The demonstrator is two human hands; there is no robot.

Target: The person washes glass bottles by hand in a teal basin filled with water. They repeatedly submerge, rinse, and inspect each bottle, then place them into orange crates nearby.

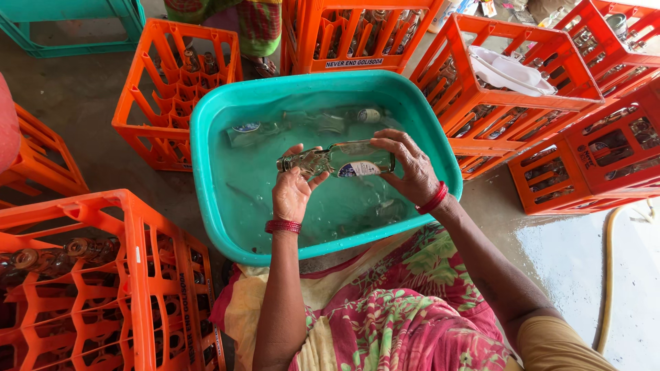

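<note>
sideways above the water-filled teal plastic tub [206, 137], both hands grip a clear glass bottle [344, 159]: left hand [291, 192] curled round its neck, right hand [411, 168] clasping its base.

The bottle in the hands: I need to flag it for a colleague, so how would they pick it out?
Find the teal tub of water among the orange crates. Above it, the left hand and right hand hold a clear glass bottle sideways. Unlike the submerged bottles, it is above the water.

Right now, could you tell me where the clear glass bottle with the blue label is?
In the head view, the clear glass bottle with the blue label lies sideways above the water in the teal plastic tub, held between the left hand and right hand.
</note>
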